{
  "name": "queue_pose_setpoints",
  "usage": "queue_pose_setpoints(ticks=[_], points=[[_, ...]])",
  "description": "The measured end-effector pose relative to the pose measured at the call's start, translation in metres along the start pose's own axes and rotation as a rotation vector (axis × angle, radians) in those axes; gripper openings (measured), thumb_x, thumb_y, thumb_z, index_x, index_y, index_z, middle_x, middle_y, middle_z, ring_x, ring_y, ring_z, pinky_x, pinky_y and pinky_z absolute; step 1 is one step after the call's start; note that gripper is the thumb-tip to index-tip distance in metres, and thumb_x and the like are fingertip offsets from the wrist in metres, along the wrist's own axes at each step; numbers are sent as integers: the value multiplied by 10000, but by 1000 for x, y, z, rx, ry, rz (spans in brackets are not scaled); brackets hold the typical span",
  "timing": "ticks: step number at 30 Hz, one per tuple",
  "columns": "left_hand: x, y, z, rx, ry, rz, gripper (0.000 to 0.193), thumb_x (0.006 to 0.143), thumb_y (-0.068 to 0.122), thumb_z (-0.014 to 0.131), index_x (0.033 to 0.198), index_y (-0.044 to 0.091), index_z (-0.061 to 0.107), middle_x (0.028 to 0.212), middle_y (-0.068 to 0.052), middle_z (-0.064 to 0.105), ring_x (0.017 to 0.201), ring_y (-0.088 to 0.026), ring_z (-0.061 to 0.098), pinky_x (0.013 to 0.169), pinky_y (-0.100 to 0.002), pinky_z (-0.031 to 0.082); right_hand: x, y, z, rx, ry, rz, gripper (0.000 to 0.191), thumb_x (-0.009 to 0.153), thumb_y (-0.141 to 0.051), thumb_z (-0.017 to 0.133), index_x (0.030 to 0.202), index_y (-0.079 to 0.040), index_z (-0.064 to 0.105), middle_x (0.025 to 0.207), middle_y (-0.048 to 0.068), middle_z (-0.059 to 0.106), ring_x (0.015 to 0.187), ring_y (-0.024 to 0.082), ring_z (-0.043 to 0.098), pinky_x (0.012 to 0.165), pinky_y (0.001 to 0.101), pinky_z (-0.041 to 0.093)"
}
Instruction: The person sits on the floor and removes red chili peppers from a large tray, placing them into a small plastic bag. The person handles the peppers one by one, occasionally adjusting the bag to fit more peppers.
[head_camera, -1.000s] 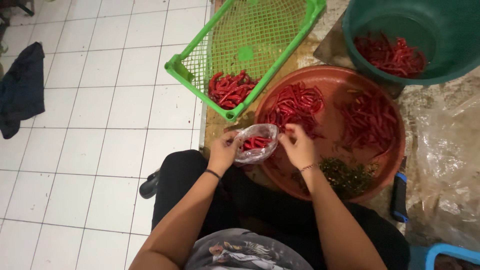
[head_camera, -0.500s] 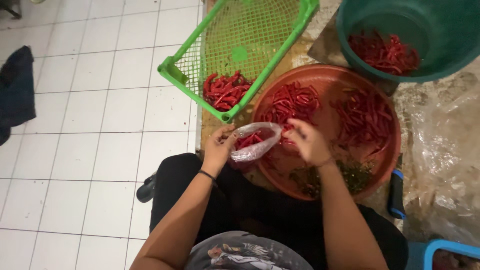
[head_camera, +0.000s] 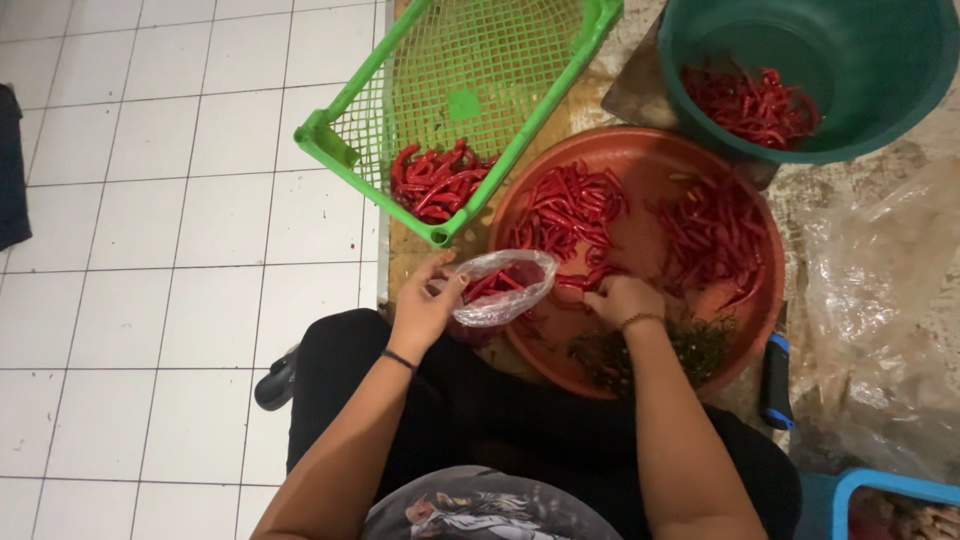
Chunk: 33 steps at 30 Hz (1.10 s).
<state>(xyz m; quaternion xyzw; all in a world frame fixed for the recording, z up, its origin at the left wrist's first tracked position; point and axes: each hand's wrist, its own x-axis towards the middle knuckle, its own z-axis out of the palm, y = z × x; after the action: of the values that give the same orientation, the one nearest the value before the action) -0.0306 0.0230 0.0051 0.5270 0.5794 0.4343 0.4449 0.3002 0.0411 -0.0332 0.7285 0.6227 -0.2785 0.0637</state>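
My left hand grips the rim of a small clear plastic bag that holds a few red chilies. The bag hangs over the near edge of a round orange-brown basin. My right hand reaches into the basin, its fingers closed on red chilies at the near end of the pile. A second heap of chilies lies in the right half of the basin. Green stems are piled at the near rim beside my right wrist.
A green plastic mesh basket with red chilies in its near corner lies tilted at the upper left. A dark green tub with chilies stands at the upper right. Crumpled clear plastic, a dark knife handle and a blue crate corner are on the right.
My right hand has moved from the bag's mouth down into the basin's chili pile. My left hand still holds the bag, which has shifted slightly right.
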Motion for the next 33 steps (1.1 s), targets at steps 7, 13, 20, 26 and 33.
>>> queue_pose_setpoints(ticks=[7, 13, 20, 26, 33], points=[[-3, 27, -3, 119, 53, -13, 436, 890, 172, 766, 1305, 79, 670, 942, -8, 666, 705, -78, 611, 649, -243, 511, 14, 15, 10, 32, -76, 58, 410, 861, -416, 684, 1161, -150, 768, 1178, 140, 742, 1061, 338, 702, 926, 465, 564], [-17, 71, -4, 354, 154, 295, 354, 855, 122, 790, 1197, 59, 721, 930, -81, 715, 715, -189, 656, 655, -303, 526, 7, 83, -26, 510, 6, -121, 309, 879, -249, 656, 1113, -65, 742, 1030, 115, 762, 945, 265, 712, 858, 407, 559], [-28, 87, 36, 192, -103, 282, 225, 873, 100, 762, 1093, 54, 770, 985, -71, 763, 819, -145, 696, 722, -282, 556, -19, 39, -36, 1057, -396, -623, 153, 974, -136, 662, 1055, -6, 668, 966, 17, 685, 920, 126, 668, 795, 319, 543], [-23, 65, 59, -136, -282, 74, 311, 869, 115, 785, 1167, 39, 741, 985, -7, 746, 863, -52, 636, 801, -234, 535, -33, 10, -45, 1008, -456, -699, 215, 970, -180, 663, 1107, -18, 702, 996, 48, 731, 902, 123, 671, 820, 303, 553], [-14, 36, 57, -168, -180, 120, 91, 916, 11, 729, 999, -17, 752, 929, -27, 762, 862, -74, 673, 810, -242, 550, -40, -13, -44, 1010, -405, -546, 314, 897, -160, 654, 1198, -72, 673, 1031, 5, 725, 923, 118, 716, 791, 293, 567]])
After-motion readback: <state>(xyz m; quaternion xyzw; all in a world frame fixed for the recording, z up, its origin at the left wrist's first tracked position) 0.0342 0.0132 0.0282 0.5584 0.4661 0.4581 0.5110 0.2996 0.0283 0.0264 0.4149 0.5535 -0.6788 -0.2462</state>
